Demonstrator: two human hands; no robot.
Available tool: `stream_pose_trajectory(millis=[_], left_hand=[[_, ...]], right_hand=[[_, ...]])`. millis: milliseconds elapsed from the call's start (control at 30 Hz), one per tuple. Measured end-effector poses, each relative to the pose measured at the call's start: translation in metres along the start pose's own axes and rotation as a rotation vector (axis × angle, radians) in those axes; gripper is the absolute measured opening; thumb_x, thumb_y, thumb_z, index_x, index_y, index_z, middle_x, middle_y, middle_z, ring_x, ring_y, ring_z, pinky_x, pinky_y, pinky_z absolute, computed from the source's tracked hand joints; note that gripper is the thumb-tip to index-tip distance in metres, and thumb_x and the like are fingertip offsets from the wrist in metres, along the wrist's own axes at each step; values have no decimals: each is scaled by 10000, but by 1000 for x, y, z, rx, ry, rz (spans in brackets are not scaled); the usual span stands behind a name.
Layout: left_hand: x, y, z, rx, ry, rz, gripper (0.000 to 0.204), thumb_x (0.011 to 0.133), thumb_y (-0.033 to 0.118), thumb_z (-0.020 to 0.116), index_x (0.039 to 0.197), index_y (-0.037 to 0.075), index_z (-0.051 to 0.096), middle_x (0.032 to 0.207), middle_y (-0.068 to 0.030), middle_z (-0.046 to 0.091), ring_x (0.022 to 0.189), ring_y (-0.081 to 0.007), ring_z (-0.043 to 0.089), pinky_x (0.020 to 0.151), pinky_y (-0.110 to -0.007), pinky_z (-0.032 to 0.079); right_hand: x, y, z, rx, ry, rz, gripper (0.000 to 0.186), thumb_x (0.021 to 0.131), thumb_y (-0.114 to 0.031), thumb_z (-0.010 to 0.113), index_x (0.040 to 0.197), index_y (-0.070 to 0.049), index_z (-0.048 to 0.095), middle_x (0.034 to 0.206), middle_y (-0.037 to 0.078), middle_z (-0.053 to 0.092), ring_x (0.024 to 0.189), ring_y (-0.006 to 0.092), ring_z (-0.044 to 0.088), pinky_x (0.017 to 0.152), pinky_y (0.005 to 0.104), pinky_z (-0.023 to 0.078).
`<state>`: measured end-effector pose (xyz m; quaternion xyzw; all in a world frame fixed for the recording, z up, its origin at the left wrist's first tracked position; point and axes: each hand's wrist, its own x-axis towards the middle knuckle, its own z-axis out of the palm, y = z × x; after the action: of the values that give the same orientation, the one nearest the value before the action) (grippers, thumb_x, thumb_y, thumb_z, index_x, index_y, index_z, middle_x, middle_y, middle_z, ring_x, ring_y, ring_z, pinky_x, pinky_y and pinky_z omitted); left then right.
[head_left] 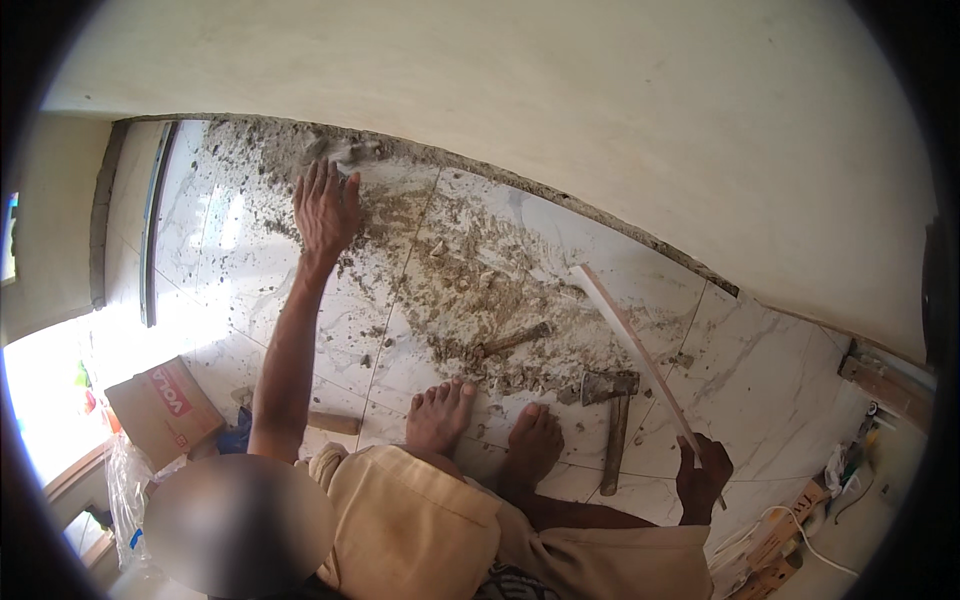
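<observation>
Before me a hatchet with a wooden handle lies flat on the white marble floor tiles, its head towards the plastered wall. Just to its left a chisel rests in grey rubble. Further left lies a short piece of wood, and beyond it a cardboard box stands beside a clear plastic bag. Far right, a white cable loops past wooden offcuts.

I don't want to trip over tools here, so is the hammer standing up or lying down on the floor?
Lying down. The hammer rests flat on the tiled floor, head toward the wall, handle toward the feet, beside the right hand.
</observation>
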<state>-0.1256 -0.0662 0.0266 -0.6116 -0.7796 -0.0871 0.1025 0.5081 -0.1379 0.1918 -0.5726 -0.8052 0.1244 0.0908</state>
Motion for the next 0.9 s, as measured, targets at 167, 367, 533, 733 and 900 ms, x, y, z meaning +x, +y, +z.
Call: stream_pose_trajectory(millis=[167,367,533,733,900], left_hand=[[-9,134,-6,-272,-283,452,610,993,404,496,1498,138,282,1545,-128,325,1430,-287,297,1195,-430,228],[13,50,-11,-155,-474,-64,591,1005,397,481,1509,141,309,1453,-171,456,1313,-313,464,1017,-457,440],[7,95,-14,-104,-350,-209,505,1019,362,472,1432,74,452,1399,-141,537,1293,-297,501,1084,-441,412],[-7,89,14,38,-159,276,632,1008,494,417,1507,118,325,1535,-117,378,1425,-286,339,1174,-440,295],[4,37,7,86,-220,-327,669,993,473,479,1483,36,351,1524,-126,399,1416,-273,353,1184,-405,263]], right_hand=[[29,-8,9,-78,-50,-17,173,804,-148,757,944,-93,674,702,80,614,620,280,573,544,402,430],[58,-3,-10,-141,-55,-49,221,772,-104,761,968,-66,668,741,97,640,707,287,623,592,412,468],[79,-14,3,-136,10,-114,136,828,-119,755,889,-26,678,705,114,628,610,268,576,536,379,430],[87,-14,10,-116,30,-164,138,813,-97,759,905,-41,673,719,102,638,617,271,591,542,387,442],[92,-19,8,-99,52,-173,152,798,-87,764,913,-45,675,727,100,646,629,262,603,540,379,452]])
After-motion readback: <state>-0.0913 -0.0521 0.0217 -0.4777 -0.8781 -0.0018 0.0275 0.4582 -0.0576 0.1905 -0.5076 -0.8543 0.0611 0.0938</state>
